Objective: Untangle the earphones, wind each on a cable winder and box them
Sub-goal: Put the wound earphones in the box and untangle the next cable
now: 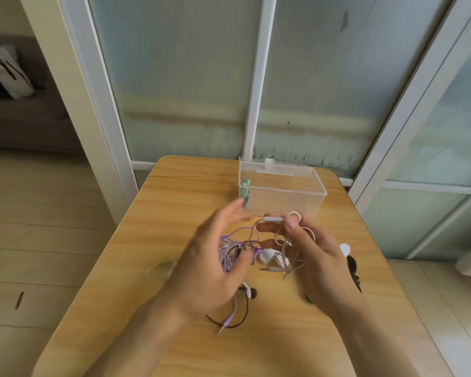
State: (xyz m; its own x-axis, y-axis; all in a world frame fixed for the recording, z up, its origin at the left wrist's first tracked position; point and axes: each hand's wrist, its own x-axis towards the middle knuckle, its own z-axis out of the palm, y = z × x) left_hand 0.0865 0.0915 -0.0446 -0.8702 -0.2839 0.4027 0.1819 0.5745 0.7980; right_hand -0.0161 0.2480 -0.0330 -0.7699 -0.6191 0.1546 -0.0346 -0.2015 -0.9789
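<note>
Fingers of the right hand [320, 257] are curled, thumb and forefinger pinching a pale grey earphone cable [288, 257] just below its small inline remote [273, 219]; loops of that cable hang from the hand to the wooden table [191, 186]. Left hand [215, 257], blurred, hovers with fingers spread and loosely straight, holding nothing that can be made out, just over a tangle of purple and dark brown earphone cables [230, 253] lying mid-table. A white cable winder [272, 258] lies between the hands. On the near side, a dark brown cable with a purple plug [230, 319] trails toward the table's near edge. At the far side stands a clear plastic box [283, 186], lid open, with a green wound earphone [245, 190] in its left end.
</note>
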